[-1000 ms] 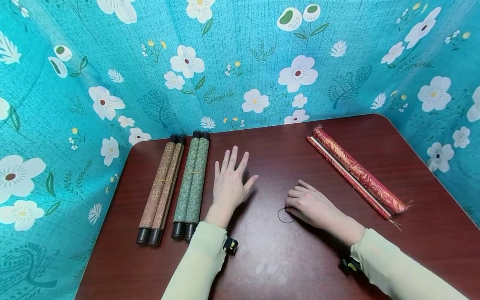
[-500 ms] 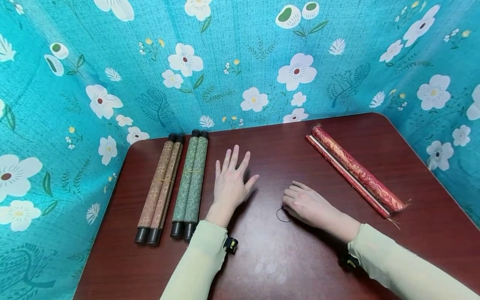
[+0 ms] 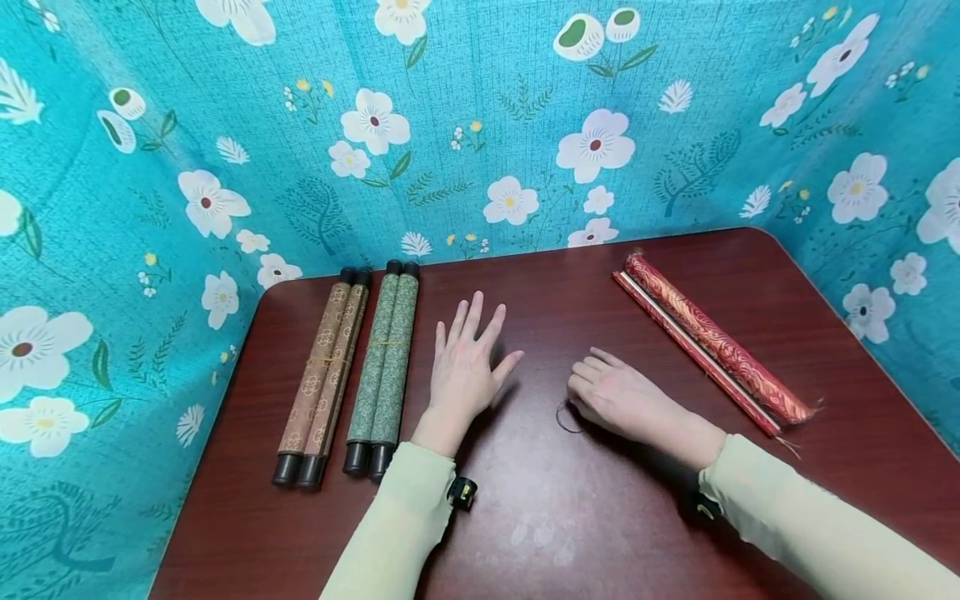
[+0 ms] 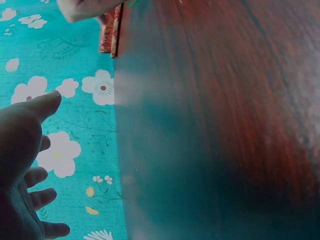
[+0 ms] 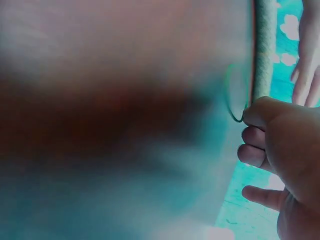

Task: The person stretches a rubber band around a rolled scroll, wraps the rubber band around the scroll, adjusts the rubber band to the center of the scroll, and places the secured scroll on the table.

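Note:
My right hand (image 3: 618, 400) pinches a thin dark loop (image 3: 558, 414), like an elastic band, between thumb and forefinger over the middle of the table. In the right wrist view the loop (image 5: 229, 97) hangs out from the fingertips as a narrow oval, with the other fingers partly curled. My left hand (image 3: 461, 375) is held palm down over the table with its fingers spread, holding nothing. Just left of it lie two green patterned rolls (image 3: 386, 367) with black ends, tied side by side by a thin yellowish string.
Farther left on the dark red table (image 3: 540, 500) lies a brown patterned pair of rolls (image 3: 318, 375), also tied. At the right lies a slanted red-and-gold scroll (image 3: 720, 346) with a thinner rod alongside. A blue flowered cloth (image 3: 450, 108) surrounds the table's back and sides.
The loop has turned slightly in the right fingers and looks more tilted. My left hand has shifted a little to the right, fingers still spread. The rolls lie as before.

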`<state>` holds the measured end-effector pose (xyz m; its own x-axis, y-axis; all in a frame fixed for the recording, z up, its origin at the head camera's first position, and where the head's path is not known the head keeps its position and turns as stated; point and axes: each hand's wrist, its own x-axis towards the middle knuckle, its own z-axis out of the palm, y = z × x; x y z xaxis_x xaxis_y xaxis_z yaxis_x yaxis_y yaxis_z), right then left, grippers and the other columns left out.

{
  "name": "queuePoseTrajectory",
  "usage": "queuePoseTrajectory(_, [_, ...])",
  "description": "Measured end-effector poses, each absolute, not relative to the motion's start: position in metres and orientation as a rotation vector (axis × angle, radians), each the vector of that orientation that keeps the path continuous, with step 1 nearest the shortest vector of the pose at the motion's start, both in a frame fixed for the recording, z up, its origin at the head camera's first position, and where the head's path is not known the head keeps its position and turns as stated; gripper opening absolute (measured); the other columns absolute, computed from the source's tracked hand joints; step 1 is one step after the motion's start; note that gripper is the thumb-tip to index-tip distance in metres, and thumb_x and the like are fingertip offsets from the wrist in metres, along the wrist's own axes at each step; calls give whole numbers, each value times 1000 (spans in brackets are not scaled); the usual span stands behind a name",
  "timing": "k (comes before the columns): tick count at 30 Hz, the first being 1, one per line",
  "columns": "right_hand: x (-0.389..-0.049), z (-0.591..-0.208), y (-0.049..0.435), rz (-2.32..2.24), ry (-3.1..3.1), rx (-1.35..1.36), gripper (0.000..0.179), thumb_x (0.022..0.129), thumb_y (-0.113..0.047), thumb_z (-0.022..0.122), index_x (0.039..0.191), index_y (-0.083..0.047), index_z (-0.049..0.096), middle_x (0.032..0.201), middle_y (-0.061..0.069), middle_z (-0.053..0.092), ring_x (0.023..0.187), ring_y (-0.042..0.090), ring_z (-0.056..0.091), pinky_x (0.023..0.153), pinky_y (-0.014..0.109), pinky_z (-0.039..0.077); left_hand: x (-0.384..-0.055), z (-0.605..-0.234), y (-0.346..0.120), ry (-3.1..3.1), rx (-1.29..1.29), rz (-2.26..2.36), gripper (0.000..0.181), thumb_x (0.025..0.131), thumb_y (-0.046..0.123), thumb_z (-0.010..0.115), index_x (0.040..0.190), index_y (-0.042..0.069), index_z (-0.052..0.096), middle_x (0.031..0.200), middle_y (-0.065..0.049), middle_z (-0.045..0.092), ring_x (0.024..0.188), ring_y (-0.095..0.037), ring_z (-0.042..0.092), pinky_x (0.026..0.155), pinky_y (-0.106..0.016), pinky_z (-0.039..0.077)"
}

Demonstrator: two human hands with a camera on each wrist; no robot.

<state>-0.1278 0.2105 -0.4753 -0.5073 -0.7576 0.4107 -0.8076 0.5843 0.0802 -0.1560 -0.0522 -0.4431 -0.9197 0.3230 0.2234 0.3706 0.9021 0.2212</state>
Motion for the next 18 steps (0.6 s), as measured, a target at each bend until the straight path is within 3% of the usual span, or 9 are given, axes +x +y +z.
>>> queuePoseTrajectory(8, [-148,-444,213,251,-2370,1213,22,81,-6,82,87,-6,61,86,8,58,88,33,64,104,61,53,-157,-432,-48,-2814,-588,-506,72,103,55,65,165,24,44,175,-11,29,162,-30,27,127,-64,24])
queuePoseTrajectory(18, [-162,-412,214,385,-2341,1127,17,83,0,79,90,-4,64,87,9,61,88,35,65,106,63,50,-159,-421,-42,-2812,-640,-597,72,103,54,67,165,23,45,176,-9,27,162,-30,28,128,-65,22])
